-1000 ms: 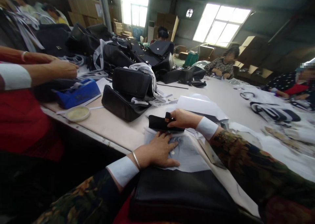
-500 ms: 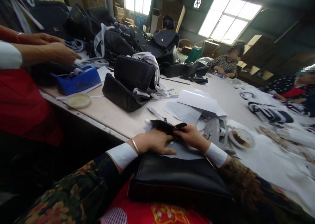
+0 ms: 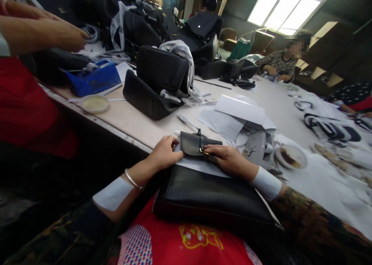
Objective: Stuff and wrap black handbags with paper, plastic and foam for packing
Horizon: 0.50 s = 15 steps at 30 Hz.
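Two half-curled hands (image 3: 164,153) (image 3: 234,161) touch a flap (image 3: 190,144), grip unclear; bare table (image 3: 162,128) beyond its edge.

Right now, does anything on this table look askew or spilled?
Slightly askew: the white papers beyond the right hand overlap at uneven angles. The white dish holds a brown patch, but no spill shows around it.

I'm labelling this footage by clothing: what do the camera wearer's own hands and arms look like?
The left hand and right hand are bare. A silvery bangle circles the left wrist, and a wide white band shows on each forearm. The sleeves are dark, with a mottled brownish pattern.
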Available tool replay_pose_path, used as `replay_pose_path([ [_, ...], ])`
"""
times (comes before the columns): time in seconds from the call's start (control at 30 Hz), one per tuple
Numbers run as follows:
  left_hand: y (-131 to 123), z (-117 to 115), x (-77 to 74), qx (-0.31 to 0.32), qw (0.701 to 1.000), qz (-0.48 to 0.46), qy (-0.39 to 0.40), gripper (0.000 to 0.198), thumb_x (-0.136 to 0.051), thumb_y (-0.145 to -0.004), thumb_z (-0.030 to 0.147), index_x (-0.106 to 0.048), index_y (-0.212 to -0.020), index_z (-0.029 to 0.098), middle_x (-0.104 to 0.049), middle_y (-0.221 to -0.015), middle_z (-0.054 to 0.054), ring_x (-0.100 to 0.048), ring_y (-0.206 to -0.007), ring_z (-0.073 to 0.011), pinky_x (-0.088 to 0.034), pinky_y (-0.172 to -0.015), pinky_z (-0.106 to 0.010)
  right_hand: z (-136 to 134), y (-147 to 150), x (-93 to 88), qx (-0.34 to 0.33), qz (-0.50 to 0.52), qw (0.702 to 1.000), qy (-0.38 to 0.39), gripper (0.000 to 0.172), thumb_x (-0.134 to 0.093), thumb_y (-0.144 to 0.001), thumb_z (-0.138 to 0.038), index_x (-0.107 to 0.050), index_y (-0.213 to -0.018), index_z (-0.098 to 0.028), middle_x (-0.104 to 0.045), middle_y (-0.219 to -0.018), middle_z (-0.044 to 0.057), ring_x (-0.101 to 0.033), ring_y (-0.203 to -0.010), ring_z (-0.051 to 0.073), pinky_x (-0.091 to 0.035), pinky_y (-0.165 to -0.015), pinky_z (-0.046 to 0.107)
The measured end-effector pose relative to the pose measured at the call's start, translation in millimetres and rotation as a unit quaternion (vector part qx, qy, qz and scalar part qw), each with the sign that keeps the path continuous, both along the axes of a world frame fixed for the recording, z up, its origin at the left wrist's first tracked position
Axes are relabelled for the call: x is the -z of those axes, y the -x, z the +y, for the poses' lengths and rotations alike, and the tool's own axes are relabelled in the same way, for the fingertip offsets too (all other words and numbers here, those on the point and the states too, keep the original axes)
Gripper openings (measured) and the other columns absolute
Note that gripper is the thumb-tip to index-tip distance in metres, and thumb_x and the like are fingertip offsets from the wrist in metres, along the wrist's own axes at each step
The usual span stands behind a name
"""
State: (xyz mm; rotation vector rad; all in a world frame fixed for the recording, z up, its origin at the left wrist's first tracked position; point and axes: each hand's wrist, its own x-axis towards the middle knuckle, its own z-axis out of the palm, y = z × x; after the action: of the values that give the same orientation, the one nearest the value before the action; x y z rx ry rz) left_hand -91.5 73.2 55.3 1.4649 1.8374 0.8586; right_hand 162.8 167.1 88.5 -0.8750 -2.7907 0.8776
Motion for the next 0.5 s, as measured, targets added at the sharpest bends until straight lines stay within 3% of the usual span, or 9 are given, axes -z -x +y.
replay_pose_path([
  [0.13,1.1,-7.9,3.7,-0.005,0.989,-0.11,0.103,0.067,-0.07,-0.07,0.036,-0.054,-0.129,0.009,-0.07,-0.111,-0.013,-0.069,-0.096,-0.0256,-0.054,-0.084,-0.032,-16.4,10.5,-19.8,-0.055,-0.113,0.987,-0.098,0.036,-0.055,-0.09,-0.022,-0.065,-0.125,-0.019,-0.058,-0.139,0.012,-0.065,-0.114,0.027,-0.052,-0.097,0.04],
  [0.27,1.7,-6.8,3.0,0.015,0.987,-0.094,0.128,0.066,-0.071,-0.069,0.037,-0.057,-0.127,0.011,-0.071,-0.114,-0.013,-0.068,-0.103,-0.0287,-0.052,-0.087,-0.033,-23.4,20.1,-24.8,-0.058,-0.155,0.977,-0.134,0.041,-0.063,-0.089,-0.04,-0.065,-0.124,-0.018,-0.062,-0.131,0.016,-0.068,-0.103,0.03,-0.056,-0.085,0.039],
  [0.5,9.2,-1.9,1.9,-0.006,0.984,-0.073,0.161,0.072,-0.075,-0.063,0.061,-0.065,-0.117,0.014,-0.073,-0.11,-0.016,-0.069,-0.097,-0.0333,-0.052,-0.075,-0.032,-5.2,2.7,-10.7,0.016,-0.029,0.997,-0.064,0.028,-0.052,-0.096,-0.033,-0.074,-0.108,-0.021,-0.071,-0.118,0.009,-0.068,-0.105,0.025,-0.053,-0.097,0.039],
])
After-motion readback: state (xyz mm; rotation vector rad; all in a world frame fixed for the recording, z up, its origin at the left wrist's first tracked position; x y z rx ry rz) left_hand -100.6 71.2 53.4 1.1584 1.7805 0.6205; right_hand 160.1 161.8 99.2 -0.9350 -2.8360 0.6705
